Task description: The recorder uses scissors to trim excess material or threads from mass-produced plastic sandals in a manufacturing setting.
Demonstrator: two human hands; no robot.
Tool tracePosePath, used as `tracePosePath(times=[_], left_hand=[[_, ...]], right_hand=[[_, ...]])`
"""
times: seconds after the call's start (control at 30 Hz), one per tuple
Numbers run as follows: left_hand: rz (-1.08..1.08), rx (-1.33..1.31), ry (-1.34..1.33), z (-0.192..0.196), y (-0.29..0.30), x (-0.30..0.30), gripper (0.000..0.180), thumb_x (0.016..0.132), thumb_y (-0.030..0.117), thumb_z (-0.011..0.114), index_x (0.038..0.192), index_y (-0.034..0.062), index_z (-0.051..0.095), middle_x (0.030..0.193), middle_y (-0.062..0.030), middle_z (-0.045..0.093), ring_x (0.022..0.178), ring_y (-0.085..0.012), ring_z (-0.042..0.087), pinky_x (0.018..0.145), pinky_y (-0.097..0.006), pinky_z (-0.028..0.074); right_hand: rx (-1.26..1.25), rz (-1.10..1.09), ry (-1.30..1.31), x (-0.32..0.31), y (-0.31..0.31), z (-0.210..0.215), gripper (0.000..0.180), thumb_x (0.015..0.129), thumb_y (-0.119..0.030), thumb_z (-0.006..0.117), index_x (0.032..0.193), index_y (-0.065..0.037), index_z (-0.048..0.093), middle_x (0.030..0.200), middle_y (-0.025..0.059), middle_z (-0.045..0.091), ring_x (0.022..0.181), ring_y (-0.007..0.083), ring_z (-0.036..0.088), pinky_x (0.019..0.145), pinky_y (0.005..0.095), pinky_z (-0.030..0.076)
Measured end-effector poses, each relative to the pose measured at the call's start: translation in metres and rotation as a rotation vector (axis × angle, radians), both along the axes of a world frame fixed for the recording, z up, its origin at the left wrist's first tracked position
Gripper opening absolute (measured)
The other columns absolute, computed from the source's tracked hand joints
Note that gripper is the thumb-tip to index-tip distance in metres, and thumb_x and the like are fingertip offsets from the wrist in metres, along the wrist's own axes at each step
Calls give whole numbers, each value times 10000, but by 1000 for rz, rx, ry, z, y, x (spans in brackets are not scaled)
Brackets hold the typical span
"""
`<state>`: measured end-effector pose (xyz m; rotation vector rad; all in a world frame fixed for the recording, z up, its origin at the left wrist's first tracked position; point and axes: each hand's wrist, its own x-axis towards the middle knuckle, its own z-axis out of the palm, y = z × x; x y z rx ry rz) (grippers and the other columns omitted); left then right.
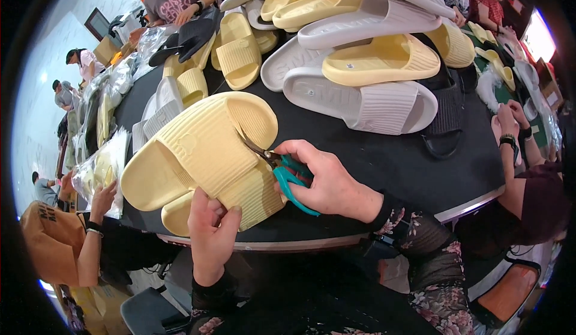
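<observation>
A pair of pale yellow slide sandals lies at the near edge of the black table, the upper slipper (204,143) resting partly over the lower slipper (258,200). My right hand (324,179) grips scissors (291,188) with teal handles. Their dark blades reach the edge of the upper slipper's ribbed strap, by its toe opening; the tips are hard to make out. My left hand (213,224) pinches the near side of the yellow slippers, thumb on the lower one's strap and fingers curled beneath.
Grey slippers (390,107) and yellow slippers (384,59) are heaped on the black table (336,203) ahead, with black slippers (444,113) among them. A co-worker's hands (99,197) handle a clear bag at left. Another person's hands (510,119) are at right; more people stand beyond.
</observation>
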<state>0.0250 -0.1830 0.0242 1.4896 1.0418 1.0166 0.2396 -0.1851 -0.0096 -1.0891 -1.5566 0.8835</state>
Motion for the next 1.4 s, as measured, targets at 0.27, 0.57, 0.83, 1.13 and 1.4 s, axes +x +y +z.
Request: tracePosePath(times=[0.27,0.57,0.83,1.13,1.4], left_hand=[[-37,58,76,-2,-3,-1,497,836,-125,478,1309,-37,354,1131,-117,595,1032,-161,582,830,-248,448],[-59,42,71,1,3,-11,471,792,-148,431,1248,-35,393,1119,-149,597,961,-175,604,747,-232,465],[16,126,-35,11,17,-27,561,751,-62,436,1307,-48,363,1127,-168,599,979,-210,609,831,-268,461],[-136,751,618,34,30,-38,260,710,-34,534,958,-8,609,937,-239,566,886,-429,545,745,-476,451],[-282,79,-135,61,30,36,563,766,-48,446,1324,-44,363,1143,-159,595,986,-191,607,827,-257,460]], right_hand=[[50,-45,14,6,-1,4,419,793,-59,682,1167,-6,500,972,99,620,894,121,610,787,273,499],[43,-80,217,2,4,-11,389,843,-85,661,1184,-15,486,901,66,635,849,84,581,768,258,483],[-65,-165,367,7,19,-22,394,850,-131,686,1170,-6,492,855,19,599,790,45,554,687,218,473],[-444,-18,482,18,33,-38,355,840,-230,664,1069,0,521,819,40,612,560,69,518,453,216,427],[-314,86,636,6,46,-66,406,887,-278,588,1172,5,529,968,90,635,731,140,612,582,277,514]])
